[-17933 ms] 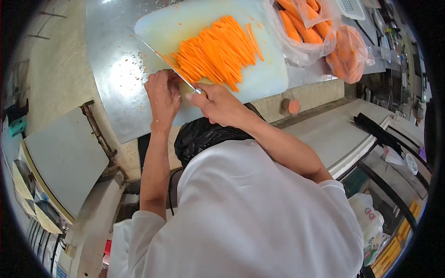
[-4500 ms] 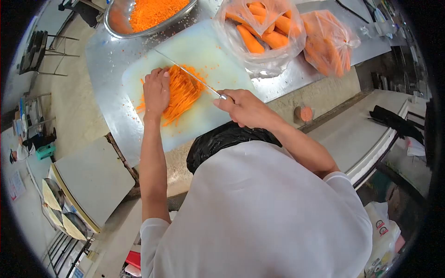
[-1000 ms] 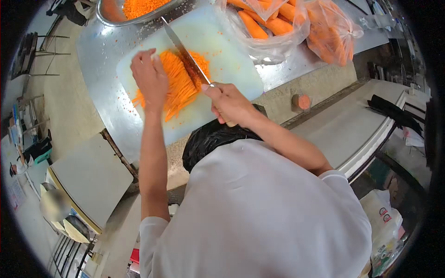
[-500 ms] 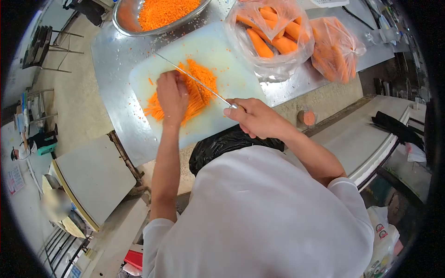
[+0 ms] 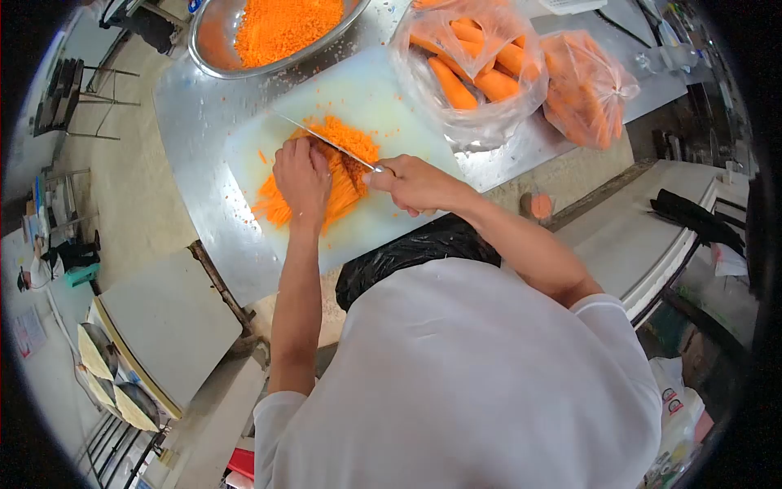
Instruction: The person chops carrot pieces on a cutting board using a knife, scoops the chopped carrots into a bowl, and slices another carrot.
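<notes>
My right hand [image 5: 415, 186] is closed around the handle of a kitchen knife [image 5: 338, 148]. Its long blade slants up and left over the carrots, close to my left fingertips. My left hand [image 5: 303, 178] presses down with curled fingers on a pile of carrot strips [image 5: 346, 189]; its fingertips are partly hidden. Finely chopped carrot [image 5: 349, 134] is heaped just beyond the blade. All of this lies on a pale cutting board [image 5: 419, 134], with small orange bits scattered around.
A metal bowl [image 5: 213, 41] of chopped carrot stands at the back left of the metal table [image 5: 191, 171]. Behind the board on the right are an opened plastic bag of whole carrots [image 5: 493, 85] and a tied bag of carrots [image 5: 582, 98]. Black plastic [image 5: 415, 253] hangs at my waist.
The knife and my right hand have moved slightly left and nearer my left hand. My left hand stays on the carrot strips, and the whole view has shifted a little.
</notes>
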The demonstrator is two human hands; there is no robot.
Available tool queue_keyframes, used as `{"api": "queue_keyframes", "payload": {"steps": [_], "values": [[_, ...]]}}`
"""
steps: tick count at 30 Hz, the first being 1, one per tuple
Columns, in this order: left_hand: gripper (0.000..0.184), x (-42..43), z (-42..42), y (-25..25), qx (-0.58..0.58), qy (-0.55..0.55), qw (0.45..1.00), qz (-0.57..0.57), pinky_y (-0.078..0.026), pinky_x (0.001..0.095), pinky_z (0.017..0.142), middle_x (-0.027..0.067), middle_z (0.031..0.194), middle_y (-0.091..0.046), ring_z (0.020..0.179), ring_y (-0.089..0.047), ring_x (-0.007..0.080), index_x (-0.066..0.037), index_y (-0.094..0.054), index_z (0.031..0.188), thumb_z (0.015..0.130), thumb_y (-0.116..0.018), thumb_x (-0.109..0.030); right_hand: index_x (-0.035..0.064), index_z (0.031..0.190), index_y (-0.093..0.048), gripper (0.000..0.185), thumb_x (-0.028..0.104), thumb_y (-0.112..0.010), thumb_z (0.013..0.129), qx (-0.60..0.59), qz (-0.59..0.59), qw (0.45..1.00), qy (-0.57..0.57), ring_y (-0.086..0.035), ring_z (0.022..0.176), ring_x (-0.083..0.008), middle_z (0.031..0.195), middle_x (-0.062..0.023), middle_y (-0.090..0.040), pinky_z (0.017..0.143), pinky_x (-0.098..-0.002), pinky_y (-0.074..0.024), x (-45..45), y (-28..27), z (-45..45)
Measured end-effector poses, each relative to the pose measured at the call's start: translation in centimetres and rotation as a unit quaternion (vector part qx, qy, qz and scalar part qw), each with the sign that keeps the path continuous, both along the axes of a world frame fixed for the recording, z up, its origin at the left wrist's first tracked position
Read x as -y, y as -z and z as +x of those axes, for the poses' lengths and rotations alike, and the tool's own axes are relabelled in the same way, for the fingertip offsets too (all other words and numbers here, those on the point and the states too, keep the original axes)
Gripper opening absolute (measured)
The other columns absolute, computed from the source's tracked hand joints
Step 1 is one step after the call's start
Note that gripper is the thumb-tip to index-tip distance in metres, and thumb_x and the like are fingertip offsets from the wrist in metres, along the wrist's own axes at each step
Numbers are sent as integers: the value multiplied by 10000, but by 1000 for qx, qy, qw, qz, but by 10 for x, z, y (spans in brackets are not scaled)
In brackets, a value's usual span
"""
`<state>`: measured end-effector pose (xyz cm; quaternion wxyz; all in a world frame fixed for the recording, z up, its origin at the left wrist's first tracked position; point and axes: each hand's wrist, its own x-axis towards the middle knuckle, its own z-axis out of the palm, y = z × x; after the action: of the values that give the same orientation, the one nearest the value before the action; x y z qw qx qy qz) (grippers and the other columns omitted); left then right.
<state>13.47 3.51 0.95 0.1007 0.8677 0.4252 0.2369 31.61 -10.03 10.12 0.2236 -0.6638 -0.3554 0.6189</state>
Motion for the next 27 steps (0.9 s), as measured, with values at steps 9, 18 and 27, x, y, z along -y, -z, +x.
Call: {"api": "queue_keyframes", "payload": {"steps": [9, 18, 27], "values": [[142, -3, 1, 2, 22, -1, 1000, 10, -477, 480, 795, 109, 954, -629, 919, -599, 349, -70, -673, 995, 859, -634, -84, 33, 941, -594, 444, 462, -546, 1044, 11, -13, 998, -52, -550, 475, -138, 573, -47, -529, 420, -330, -420, -11, -10, 16], [136, -5, -8, -7, 86, -19, 995, -40, -488, 476, 853, 150, 1050, -660, 1009, -610, 382, -33, -655, 1046, 959, -597, -120, 22, 953, -608, 456, 463, -535, 1043, 3, 3, 999, -32, -539, 453, -140, 590, -48, -550, 435, -317, -429, -11, 0, 1], [388, -40, -38, -12, 15, 140, 971, -194, -460, 465, 981, 197, 1204, -647, 1101, -569, 387, -4, -738, 1149, 1066, -466, -267, -13, 1224, -652, 512, 455, -561, 1039, -39, 37, 995, 83, -562, 463, -143, 610, -51, -558, 421, -305, -450, 32, -13, -17]]}}
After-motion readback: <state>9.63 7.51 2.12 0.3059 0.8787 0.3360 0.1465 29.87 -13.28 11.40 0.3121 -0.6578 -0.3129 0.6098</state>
